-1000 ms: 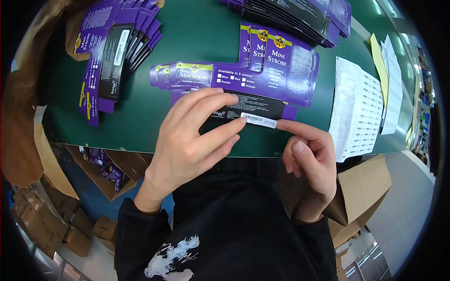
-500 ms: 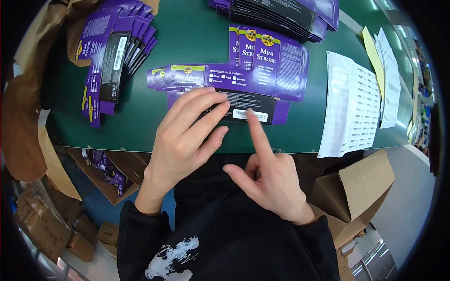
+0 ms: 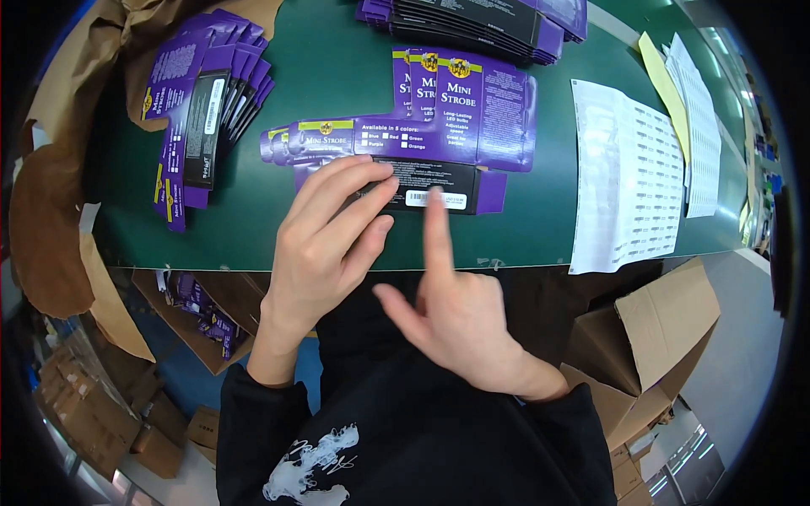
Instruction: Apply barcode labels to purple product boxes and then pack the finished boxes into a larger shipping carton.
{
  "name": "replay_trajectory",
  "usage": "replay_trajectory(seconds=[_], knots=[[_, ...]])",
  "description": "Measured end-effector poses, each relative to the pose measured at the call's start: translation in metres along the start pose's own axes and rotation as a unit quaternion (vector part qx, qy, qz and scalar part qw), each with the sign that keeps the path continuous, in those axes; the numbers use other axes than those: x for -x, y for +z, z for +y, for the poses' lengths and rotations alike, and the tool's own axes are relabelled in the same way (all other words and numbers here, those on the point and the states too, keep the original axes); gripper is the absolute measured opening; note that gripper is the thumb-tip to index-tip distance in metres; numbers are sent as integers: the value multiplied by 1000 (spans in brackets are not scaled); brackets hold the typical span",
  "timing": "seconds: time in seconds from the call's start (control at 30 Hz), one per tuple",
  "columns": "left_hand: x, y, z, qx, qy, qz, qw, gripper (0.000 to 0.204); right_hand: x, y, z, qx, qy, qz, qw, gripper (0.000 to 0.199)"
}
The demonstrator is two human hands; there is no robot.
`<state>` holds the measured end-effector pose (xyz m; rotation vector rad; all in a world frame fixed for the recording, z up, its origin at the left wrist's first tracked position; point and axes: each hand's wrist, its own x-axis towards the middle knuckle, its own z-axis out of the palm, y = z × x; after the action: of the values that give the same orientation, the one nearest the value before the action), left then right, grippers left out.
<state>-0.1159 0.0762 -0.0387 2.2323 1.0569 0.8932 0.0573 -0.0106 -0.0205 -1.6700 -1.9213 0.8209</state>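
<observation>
Left hand (image 3: 325, 244) lies flat with fingers spread wide, pinning the unfolded purple carton (image 3: 422, 126) to the green table (image 3: 337, 67) over its black panel. Right hand (image 3: 460, 316) holds nothing; its index finger is stretched toward twelve o'clock and presses on the white barcode sticker (image 3: 434, 199), the other fingers loosely curled. The sticker sits on the black panel at the near edge of the carton, so this piece looks labelled, with only the pressing-down in hand. At ten o'clock a fanned pile of purple cartons (image 3: 202, 110) lies; whether they carry stickers I cannot tell for all. At twelve o'clock a stack of flat cartons (image 3: 481, 21) appears to wait. At three o'clock lie the white label sheets (image 3: 629, 177), with many labels left on them.
</observation>
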Motion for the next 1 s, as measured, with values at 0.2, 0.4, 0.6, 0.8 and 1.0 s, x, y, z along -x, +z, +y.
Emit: replay_trajectory(seconds=[0.2, 0.4, 0.6, 0.8, 1.0], knots=[[-7, -1, 0, -8, 13, 1, 1000, 30, 15, -21, 11, 8, 123, -17, 992, 98], [-11, -6, 10, -9, -12, 2, 1000, 28, 4, 0, -3, 24, -23, -13, 999, 95], [-6, -7, 16, 27, -38, 1, 999, 25, 13, -17, -11, -55, -49, -136, 988, 62], [-38, -20, 27, -85, 40, -27, 995, 34, 3, -55, 31, -189, -40, 79, 978, 38], [-46, -13, 14, -37, 69, -103, 992, 45, -1, -48, 52, -304, 20, 148, 941, 26]])
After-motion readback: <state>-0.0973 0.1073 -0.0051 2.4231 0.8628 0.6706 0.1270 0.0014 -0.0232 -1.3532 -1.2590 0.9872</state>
